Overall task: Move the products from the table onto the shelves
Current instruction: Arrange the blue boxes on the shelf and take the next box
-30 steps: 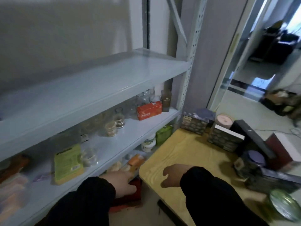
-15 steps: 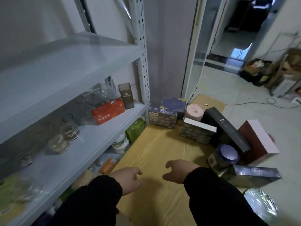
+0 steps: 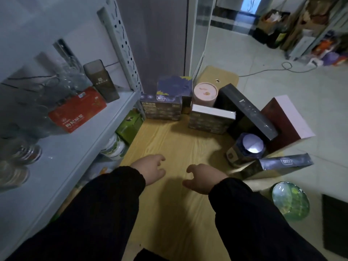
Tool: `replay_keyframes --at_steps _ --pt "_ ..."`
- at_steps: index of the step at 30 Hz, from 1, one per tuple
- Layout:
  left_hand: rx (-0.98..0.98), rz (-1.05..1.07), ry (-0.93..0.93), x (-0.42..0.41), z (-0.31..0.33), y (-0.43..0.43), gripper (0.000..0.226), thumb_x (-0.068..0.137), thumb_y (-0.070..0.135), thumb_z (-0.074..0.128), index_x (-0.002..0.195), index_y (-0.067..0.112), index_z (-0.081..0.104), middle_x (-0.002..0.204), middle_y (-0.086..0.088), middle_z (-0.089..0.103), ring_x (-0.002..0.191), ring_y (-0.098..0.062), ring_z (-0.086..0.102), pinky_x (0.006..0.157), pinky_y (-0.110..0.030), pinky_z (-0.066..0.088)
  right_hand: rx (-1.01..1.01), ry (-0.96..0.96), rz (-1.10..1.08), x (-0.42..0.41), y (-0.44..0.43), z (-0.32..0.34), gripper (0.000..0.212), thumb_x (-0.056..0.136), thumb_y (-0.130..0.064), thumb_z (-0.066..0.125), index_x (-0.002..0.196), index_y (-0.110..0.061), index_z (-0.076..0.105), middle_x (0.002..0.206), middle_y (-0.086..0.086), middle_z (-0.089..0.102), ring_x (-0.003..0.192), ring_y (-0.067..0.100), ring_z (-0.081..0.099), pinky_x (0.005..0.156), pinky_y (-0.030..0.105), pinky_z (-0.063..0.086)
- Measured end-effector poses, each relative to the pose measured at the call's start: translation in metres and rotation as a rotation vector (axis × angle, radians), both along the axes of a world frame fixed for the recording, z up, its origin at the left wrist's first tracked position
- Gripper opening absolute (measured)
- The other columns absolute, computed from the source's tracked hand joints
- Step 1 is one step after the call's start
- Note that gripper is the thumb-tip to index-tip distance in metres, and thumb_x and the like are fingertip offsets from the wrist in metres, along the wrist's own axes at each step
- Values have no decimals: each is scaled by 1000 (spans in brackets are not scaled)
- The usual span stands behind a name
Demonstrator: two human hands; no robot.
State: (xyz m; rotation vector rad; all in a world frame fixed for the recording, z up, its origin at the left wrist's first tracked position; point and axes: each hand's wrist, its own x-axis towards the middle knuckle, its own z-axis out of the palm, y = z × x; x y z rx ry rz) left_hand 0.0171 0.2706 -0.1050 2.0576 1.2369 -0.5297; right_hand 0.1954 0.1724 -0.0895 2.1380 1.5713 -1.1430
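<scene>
Clear glass jars on grey metal shelf blurred; left hand and right hand hover empty, fingers loosely curled apart, over yellow wooden table.

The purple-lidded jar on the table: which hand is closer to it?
Right. The right hand hovers just left of the purple-lidded jar, empty. The left hand is farther off, nearer the shelf side, also empty.

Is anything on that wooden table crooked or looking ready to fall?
Yes. The long dark grey box lies tilted, propped on the boxes around it rather than flat. The maroon box with a pink face juts past the light wooden table edge. Both hands are empty.
</scene>
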Motion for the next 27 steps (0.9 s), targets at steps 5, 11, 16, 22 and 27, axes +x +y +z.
replay_keyframes --at_steps 5,11,16,22,27 --pt "343 -115 -63 21 4 77 66 93 34 57 152 22 32 150 -11 36 140 -32 29 109 -45 39 28 -28 -33 1 18 -6 56 98 -53 56 146 -25 48 136 4 58 117 24 60 89 35 51" --pt "590 -88 -155 38 9 159 73 81 12 64 147 18 33 144 -15 32 134 -39 30 108 -48 37 36 -38 -93 -8 34 -8 55 99 -52 56 145 -23 49 136 5 58 117 26 60 88 36 49" --pt "624 -124 -57 46 -8 195 50 87 -2 56 134 14 47 130 -18 47 121 -43 44 97 -53 44 40 -56 -148 -8 27 -11 53 98 -53 55 143 -24 51 131 3 61 113 24 61 84 34 49" --pt "486 -149 -166 34 -8 180 33 88 6 60 120 14 60 112 -14 55 100 -38 57 80 -44 47 70 -69 -205 5 12 -6 60 96 -51 59 148 -24 44 131 4 63 111 23 63 89 36 53" --pt "266 11 -331 -2 28 128 35 85 22 73 119 22 63 105 0 63 91 -21 58 72 -28 36 243 -4 -250 13 13 17 76 92 -54 65 155 -25 33 145 7 53 119 24 60 89 33 48"
